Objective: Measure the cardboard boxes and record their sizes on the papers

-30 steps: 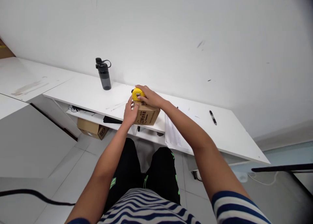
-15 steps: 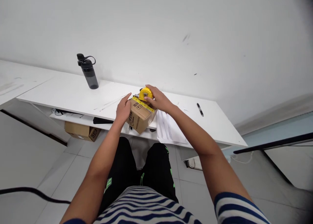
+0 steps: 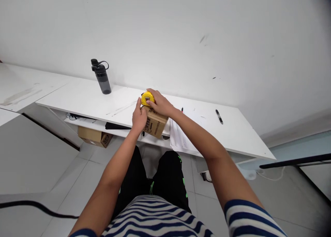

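A yellow tape measure (image 3: pixel 146 99) is gripped in my right hand (image 3: pixel 161 104), just above the far top edge of a small brown cardboard box (image 3: pixel 157 124). My left hand (image 3: pixel 139 118) wraps the box's left side, its fingertips close to the front of the tape measure; whether they touch it I cannot tell. Dark print marks the box, which sits tilted at the front edge of the white desk (image 3: pixel 85 97). No length of blade shows clearly between the two hands.
A dark water bottle (image 3: pixel 103 80) stands on the left, near the wall. Papers (image 3: pixel 182 137) lie right of the box, partly under my forearm, and a black pen (image 3: pixel 219 116) lies farther right. Another carton (image 3: pixel 93 136) is below the desk's lower shelf (image 3: pixel 95 126).
The tape measure has shifted left over the box, towards my left hand. The yellow blade seen along the box top is no longer visible. The box has turned, and the view has moved slightly.
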A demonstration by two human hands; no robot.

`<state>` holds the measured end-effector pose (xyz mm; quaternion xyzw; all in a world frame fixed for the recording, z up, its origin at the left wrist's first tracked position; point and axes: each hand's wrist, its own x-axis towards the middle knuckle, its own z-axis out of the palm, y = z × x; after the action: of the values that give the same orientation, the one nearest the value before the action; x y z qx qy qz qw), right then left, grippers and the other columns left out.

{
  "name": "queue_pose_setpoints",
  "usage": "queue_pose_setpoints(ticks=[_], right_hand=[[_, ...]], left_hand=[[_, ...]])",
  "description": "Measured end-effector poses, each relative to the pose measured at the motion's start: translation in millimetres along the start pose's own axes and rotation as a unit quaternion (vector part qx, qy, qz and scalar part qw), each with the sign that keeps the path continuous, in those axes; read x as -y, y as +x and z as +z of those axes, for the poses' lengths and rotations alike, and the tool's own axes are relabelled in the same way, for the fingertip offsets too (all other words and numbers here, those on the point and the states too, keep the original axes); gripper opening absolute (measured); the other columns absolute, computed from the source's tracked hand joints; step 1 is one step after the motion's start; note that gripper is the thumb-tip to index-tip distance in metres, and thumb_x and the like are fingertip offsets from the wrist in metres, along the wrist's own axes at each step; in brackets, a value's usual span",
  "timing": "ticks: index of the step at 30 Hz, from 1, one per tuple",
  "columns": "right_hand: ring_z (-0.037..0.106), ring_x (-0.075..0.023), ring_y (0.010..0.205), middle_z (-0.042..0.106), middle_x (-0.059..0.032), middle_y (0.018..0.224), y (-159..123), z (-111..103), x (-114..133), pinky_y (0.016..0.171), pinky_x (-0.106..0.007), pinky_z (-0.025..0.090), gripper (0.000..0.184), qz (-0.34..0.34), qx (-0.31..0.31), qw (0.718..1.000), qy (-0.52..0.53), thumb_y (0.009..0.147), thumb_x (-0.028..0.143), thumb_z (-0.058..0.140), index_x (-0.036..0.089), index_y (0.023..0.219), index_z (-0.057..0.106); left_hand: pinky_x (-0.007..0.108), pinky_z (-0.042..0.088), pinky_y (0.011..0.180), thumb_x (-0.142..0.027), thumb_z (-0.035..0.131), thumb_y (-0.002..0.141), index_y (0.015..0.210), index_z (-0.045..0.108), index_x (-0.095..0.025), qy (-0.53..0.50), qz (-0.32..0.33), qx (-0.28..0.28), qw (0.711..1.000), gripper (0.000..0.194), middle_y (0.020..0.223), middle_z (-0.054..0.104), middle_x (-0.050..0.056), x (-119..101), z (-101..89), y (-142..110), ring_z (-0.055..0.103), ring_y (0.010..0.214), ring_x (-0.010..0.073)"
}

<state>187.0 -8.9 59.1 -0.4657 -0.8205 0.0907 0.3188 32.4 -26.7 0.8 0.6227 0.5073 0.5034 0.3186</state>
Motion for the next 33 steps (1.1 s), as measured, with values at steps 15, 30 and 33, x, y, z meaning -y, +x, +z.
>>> queue_pose_setpoints(ticks=[15,30,33], right_hand=[[0.059,-0.032,0.096,0.049,-0.0175,0.132,-71.2,-36.8,15.7,0.081,-0.047,0.051,0.056,0.093,0.023,0.993,-0.072,0.095,0.046,0.039,0.025,0.147,0.032],[0.056,-0.0269,0.119,0.055,-0.0074,0.14,-107.7,-72.6,8.2,0.095,-0.043,0.048,0.054,0.132,-0.007,0.991,-0.024,0.09,0.039,0.054,0.03,0.142,0.042],[0.055,-0.0285,0.123,0.053,-0.0078,0.144,-91.5,-72.5,10.5,0.1,-0.045,0.045,0.062,0.141,0.01,0.99,-0.027,0.087,0.039,0.059,0.027,0.145,0.041]], left_hand=[[0.034,0.04,0.114,-0.02,0.039,0.089,0.121,0.069,-0.022,0.008,0.035,-0.032,0.999,0.044,0.131,0.066,0.001,0.1,5.0,2.2,0.057,0.126,0.0185],[0.04,0.047,0.103,-0.025,0.043,0.091,0.121,0.07,-0.032,0.111,0.008,-0.021,0.994,0.041,0.129,0.068,-0.002,-7.8,-10.6,3.4,0.062,0.119,0.0243],[0.039,0.045,0.107,-0.024,0.043,0.091,0.12,0.07,-0.03,0.095,0.015,-0.025,0.995,0.041,0.128,0.068,-0.001,-4.0,-8.3,5.1,0.061,0.12,0.0236]])
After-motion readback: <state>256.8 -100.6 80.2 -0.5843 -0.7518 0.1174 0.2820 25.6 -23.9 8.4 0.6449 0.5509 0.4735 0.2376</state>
